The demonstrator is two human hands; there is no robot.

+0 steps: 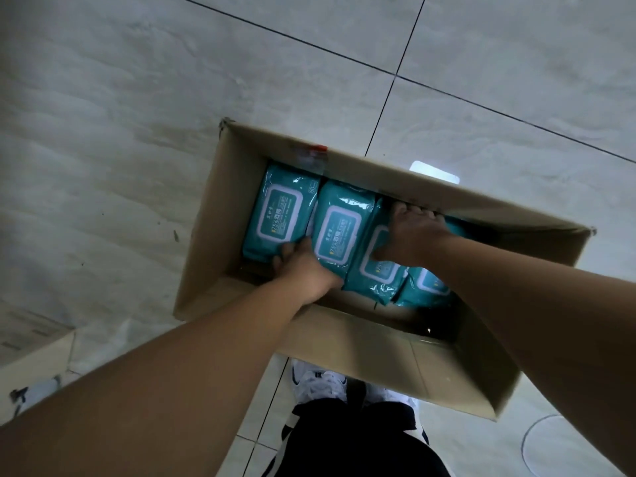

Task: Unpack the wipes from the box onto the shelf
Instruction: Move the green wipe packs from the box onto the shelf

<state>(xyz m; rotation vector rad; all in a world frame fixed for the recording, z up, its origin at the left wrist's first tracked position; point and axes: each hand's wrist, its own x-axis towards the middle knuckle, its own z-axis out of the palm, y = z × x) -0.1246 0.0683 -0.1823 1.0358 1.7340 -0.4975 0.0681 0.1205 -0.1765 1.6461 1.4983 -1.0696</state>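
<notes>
1. Both bare forearms reach down from the bottom frame edge into the open cardboard box (206,235).
2. Left hand (303,261): fingers curled round the near left corner of the second pack (339,228), and knuckles touch the near end of the first pack (278,215).
3. Right hand (409,235): palm on the third pack (373,266), thumb across its label, fingers hooked over its far end against the far box wall.
4. Wipes: teal packs with white-framed labels, in a row inside the box, leaning and overlapping. The fourth pack (426,284) is partly hidden under the right forearm.
5. Box stands on the pale tiled floor (137,98), and the right part of its interior is in shadow.
6. Below the box: a white shoe (320,380) and dark trousers (344,442).
</notes>
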